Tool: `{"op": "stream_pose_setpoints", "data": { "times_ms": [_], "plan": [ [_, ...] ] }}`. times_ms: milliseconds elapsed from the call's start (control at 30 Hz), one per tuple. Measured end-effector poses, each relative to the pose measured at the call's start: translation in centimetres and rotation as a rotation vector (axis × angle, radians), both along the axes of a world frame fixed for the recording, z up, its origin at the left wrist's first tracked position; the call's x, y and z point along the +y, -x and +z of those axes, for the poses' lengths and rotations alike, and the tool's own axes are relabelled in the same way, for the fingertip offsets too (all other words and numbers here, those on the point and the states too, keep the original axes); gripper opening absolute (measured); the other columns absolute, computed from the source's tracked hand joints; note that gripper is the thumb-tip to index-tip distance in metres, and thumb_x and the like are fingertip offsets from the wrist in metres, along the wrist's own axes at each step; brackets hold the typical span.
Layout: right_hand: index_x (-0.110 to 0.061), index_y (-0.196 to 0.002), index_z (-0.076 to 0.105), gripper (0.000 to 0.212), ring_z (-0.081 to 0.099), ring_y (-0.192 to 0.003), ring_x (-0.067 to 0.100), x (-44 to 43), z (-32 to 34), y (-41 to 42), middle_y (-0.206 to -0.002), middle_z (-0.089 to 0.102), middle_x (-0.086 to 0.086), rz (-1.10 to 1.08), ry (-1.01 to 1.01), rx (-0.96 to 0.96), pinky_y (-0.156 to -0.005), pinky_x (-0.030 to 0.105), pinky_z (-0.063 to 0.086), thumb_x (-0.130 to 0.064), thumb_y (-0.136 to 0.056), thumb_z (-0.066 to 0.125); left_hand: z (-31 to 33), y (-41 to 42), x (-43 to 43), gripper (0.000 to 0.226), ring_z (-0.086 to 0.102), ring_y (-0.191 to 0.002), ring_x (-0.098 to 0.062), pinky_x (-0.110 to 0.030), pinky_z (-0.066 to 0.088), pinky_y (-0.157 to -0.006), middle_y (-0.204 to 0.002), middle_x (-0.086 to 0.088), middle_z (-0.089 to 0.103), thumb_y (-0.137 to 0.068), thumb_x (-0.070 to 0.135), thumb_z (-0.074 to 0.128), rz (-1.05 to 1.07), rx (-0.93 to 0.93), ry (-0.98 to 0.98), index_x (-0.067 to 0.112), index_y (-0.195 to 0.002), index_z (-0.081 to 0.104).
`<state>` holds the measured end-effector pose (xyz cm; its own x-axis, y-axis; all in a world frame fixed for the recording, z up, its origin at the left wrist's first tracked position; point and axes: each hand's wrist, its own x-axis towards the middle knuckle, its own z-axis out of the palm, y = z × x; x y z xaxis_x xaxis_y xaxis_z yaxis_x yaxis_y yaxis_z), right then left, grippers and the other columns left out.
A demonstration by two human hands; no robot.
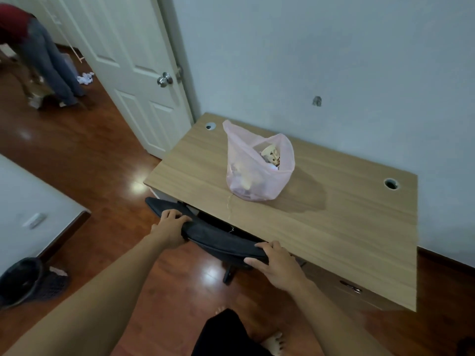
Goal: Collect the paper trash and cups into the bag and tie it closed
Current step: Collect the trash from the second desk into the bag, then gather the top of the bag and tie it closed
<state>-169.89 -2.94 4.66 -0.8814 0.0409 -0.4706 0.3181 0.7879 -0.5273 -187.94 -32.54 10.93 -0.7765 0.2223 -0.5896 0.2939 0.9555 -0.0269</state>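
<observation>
Bag [257,176] is sitting near the middle of the worktop [347,227], pink and see-through, with its mouth gaping and the handles loose, so no knot yet. We can see a cup [272,153] poking up inside and some pale lumps lower down.

Going left to right: there's a dark bin [19,278] on the floor at the far left. Then our left hand [171,227] has its fingers [177,216] curled over the top edge of the chair [221,238]. Our right hand [279,264] grips the same edge further along, fingers wrapped over the top and thumb on the near side. So neither hand is on the bag right now. We'd call this a side step, shifting the chair that's tucked under the worktop, either to get closer or to check below.

The worktop looks cleared of trash, so our guess is the collecting is mostly done. Next up is probably letting go of the chair, reaching across, gathering both handles and knotting them. The plastic's thin and floppy, so we'd want to bunch it properly first.

Stuff we can't sort out:
- Those pale lumps in the bag are too blurry to name.
- There's some crumpled white paper [86,78] on the floor past the door [123,60], near another person [43,55]. No idea if that's ours to collect.
- The space under the worktop is hidden by the chair.
- A thin thread-like thing hangs off the worktop's front edge, and we can't tell what it is.
</observation>
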Motion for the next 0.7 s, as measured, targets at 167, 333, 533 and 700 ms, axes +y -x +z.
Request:
{"op": "stream_pose_setpoints", "data": {
  "times_ms": [167, 333, 533, 700],
  "plan": [
    [-0.031, -0.109, 0.075, 0.077, 0.068, -0.101, 0.01, 3.0, 1.1, 1.5, -0.105, 0.072, -0.012, -0.088, 0.15, 0.054, -0.096, 0.04, 0.054, -0.094, -0.095, 0.035, 1.8, 2.7, 2.7, 0.095, 0.024, -0.165, -0.034, -0.045, 0.032, -0.13, -0.178, -0.007, 0.026, -0.098, 0.042, 0.08, -0.166, -0.196, 0.277, 0.024, -0.173, 0.025],
    [-0.038, -0.079, 0.058, 0.045, 0.063, -0.084, 0.006, 6.7, 3.3, 3.9, -0.082, 0.066, -0.017, -0.259, 0.152, 0.171, -0.075, 0.03, 0.044, -0.072, -0.107, 0.05, 5.2, 6.5, 6.7, 0.043, 0.064, -0.134, -0.035, -0.036, 0.057, -0.094, -0.146, -0.009, 0.066, -0.111, 0.038, 0.061, -0.099, -0.338, 0.148, 0.014, -0.147, 0.063],
    [-0.028, -0.122, 0.073, 0.025, 0.074, -0.11, 0.015, 11.2, 7.4, 9.3, -0.12, 0.078, -0.007, -0.401, 0.151, 0.332, -0.096, 0.037, 0.056, -0.045, -0.112, 0.058, 6.8, 12.3, 12.8, 0.041, 0.074, -0.106, -0.016, -0.035, 0.06, -0.08, -0.126, 0.007, 0.075, -0.107, 0.056, 0.059, 0.337, -0.246, -0.525, 0.022, -0.128, 0.067],
    [-0.021, -0.139, 0.065, 0.032, 0.066, -0.128, 0.025, 13.3, 10.9, 14.4, -0.141, 0.061, 0.003, -0.463, 0.105, 0.449, -0.113, 0.046, 0.05, -0.032, -0.109, 0.063, 6.5, 16.6, 17.9, 0.059, 0.076, -0.101, -0.023, -0.044, 0.063, -0.089, -0.116, -0.001, 0.075, -0.097, 0.069, 0.067, 0.64, -0.136, -0.931, 0.015, -0.12, 0.067]
  ]
}}
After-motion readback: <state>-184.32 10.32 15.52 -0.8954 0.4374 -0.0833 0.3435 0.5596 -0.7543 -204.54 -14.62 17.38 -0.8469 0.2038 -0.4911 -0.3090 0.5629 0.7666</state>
